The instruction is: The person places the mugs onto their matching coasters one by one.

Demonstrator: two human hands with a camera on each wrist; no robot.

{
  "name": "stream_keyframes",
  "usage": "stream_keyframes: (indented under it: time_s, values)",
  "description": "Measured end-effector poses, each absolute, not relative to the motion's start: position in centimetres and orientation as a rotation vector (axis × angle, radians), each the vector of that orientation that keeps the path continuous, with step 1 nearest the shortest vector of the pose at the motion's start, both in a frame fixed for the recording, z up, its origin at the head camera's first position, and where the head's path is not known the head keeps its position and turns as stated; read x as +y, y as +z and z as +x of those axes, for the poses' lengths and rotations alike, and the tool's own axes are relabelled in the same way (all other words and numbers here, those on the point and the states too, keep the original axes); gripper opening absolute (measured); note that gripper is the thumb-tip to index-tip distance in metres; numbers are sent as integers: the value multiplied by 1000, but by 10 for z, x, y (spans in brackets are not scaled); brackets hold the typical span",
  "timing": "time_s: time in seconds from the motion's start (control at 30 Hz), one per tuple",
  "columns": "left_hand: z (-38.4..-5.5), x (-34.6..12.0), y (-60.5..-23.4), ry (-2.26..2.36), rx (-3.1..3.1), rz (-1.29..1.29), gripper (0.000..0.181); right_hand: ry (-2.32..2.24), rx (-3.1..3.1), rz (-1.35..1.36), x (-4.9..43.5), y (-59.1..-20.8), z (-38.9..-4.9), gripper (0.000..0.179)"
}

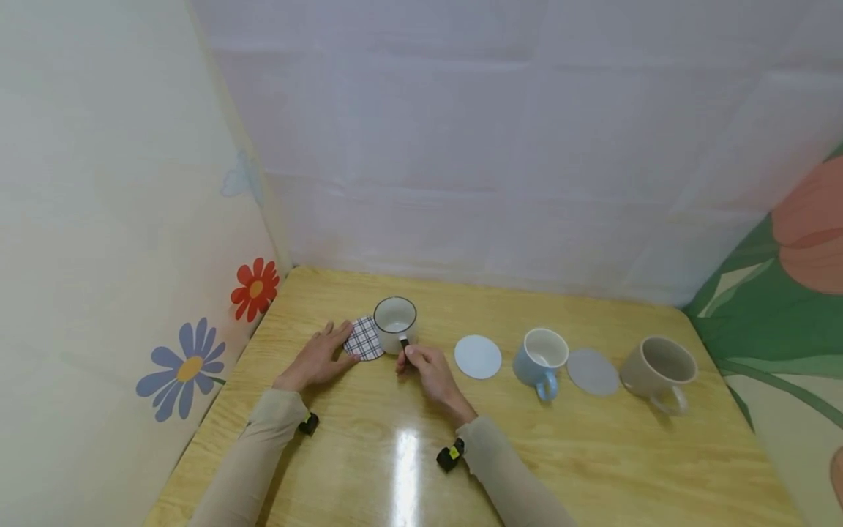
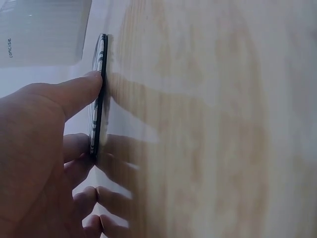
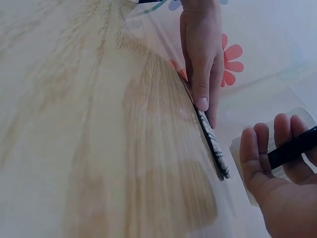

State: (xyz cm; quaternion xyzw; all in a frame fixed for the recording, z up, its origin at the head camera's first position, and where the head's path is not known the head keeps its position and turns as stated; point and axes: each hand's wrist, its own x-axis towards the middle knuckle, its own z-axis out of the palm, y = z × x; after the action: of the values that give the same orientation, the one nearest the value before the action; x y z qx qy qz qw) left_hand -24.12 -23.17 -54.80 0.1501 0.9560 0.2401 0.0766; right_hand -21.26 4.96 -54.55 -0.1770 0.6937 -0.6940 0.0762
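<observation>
My right hand (image 1: 428,369) grips the black handle (image 3: 292,148) of a white mug (image 1: 395,333) with a dark rim and small lettering on its side. The mug stands upright and overlaps the right edge of a round black-and-white checked coaster (image 1: 362,339) in the head view. In the left wrist view, the mug's base shows a little above the coaster's level. My left hand (image 1: 323,355) touches the coaster's left side, its thumb (image 2: 81,94) at the near edge and the forefinger farther round; the other fingers extend beside it.
To the right, a light blue round coaster (image 1: 478,356) lies beside a blue mug (image 1: 541,359). Farther right are a grey coaster (image 1: 593,371) and a beige mug (image 1: 648,373). A pale wall cloth (image 1: 461,146) rises behind the wooden table (image 1: 356,454); flowered cloth (image 1: 99,293) flanks it.
</observation>
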Motion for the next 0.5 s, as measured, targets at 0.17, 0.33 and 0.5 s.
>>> stream_keyframes:
  time_s: [0.17, 0.33, 0.5]
  values:
    - [-239, -232, -549, 719, 2856, 446, 77, -2088, 2084, -538, 47, -547, -211, 44]
    - [-240, -232, -549, 722, 2871, 445, 76, -2108, 2071, -564, 43, -545, -213, 44]
    - [-243, -232, -549, 715, 2871, 447, 77, -2116, 2055, -572, 41, -543, -214, 44]
